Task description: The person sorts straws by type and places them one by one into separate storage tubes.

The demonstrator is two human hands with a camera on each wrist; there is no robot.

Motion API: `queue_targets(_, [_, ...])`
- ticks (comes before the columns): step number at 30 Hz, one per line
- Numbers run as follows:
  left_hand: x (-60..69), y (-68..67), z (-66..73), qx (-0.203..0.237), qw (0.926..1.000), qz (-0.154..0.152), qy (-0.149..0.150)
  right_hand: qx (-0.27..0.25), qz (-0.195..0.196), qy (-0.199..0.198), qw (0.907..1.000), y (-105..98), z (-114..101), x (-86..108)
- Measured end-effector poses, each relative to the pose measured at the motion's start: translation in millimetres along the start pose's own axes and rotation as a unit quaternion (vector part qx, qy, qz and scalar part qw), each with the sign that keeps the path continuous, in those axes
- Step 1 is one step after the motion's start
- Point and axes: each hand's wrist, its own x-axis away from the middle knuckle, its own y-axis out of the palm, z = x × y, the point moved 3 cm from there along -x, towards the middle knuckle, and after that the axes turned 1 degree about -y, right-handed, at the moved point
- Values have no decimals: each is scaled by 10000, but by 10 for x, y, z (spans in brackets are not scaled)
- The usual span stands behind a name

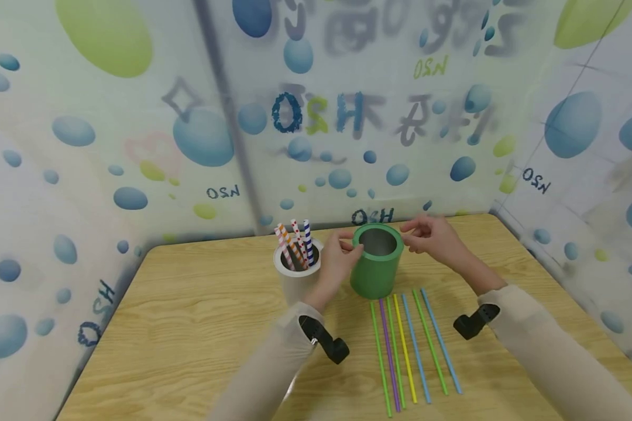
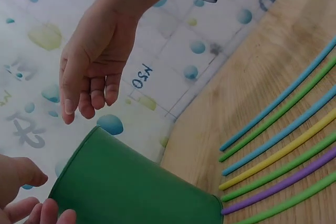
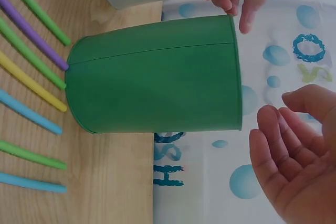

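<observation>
A green cylindrical cup (image 1: pixel 375 275) stands upright toward the far edge of the wooden table (image 1: pixel 200 327), right of centre, its round mouth facing up. The left hand (image 1: pixel 339 263) is at the cup's left side, thumb and fingers relaxed and parted about the rim; whether a fingertip touches it I cannot tell. The right hand (image 1: pixel 434 241) hovers to the right of the cup, just beside the rim and apart from it, fingers loosely bent with nothing between them. On the near side of the cup, seven slim solid-coloured sticks (image 1: pixel 405 348) lie on the table in a slightly fanned row, far ends close to the cup's base; from left to right they run green, purple, green, yellow, blue, green, blue. Left of the green cup, a white cup (image 1: pixel 295 285), partly hidden by the left hand, stands holding patterned straws (image 1: pixel 291 242), among them orange-striped, red-dotted and blue-striped ones. Both arms wear beige sleeves (image 1: pixel 553 345) and black wrist cameras (image 1: pixel 476 321). Behind the table hangs a pale covering (image 1: pixel 189 187) printed with blue and green bubbles and lettering.
</observation>
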Motion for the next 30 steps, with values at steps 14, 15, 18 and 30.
queue_targets(14, [41,99,-125,212,9980,427,405,-437,-9,258,9987,133,377,185])
queue_targets(15, [37,105,-128,263,9980,417,405,-441,-14,285,9986,134,415,206])
queue_targets(18, [30,116,-128,348,9981,368,359,-451,-90,431,9980,157,553,276])
queue_targets(30, [44,111,-122,392,9975,488,330,-384,-256,1200,9917,217,936,544])
